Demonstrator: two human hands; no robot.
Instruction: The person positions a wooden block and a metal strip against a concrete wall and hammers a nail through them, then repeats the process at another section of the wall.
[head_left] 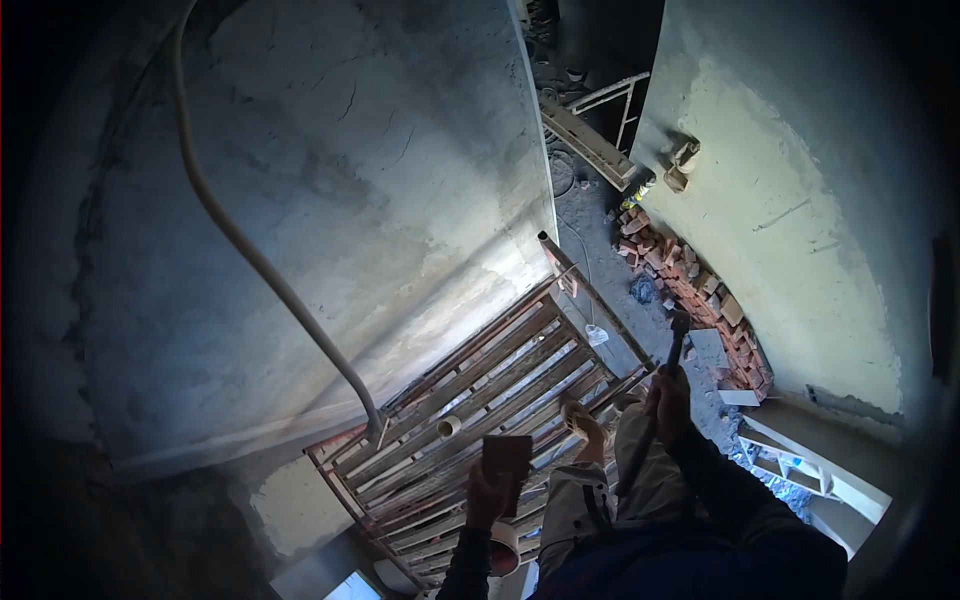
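My left hand (487, 499) is closed round a flat, dark reddish-brown brick (508, 462), held upright over the slatted platform. My right hand (669, 396) grips a hammer (637, 455) partway along its dark handle. Its head (681, 322) points up and away from me, and the handle's other end reaches down by my leg. Under my left forearm sits a reddish bucket (504, 549), partly covered by the arm. A short pale pipe piece or cup (449, 427) rests on the slats beyond the brick.
I stand on a raised platform of spaced slats (480, 372) with gaps between them. A long hose or conduit (255, 258) hangs along the plastered wall (350, 170). Below, a brick pile (705, 295) lines the right wall, and a plank (590, 143) lies near the doorway.
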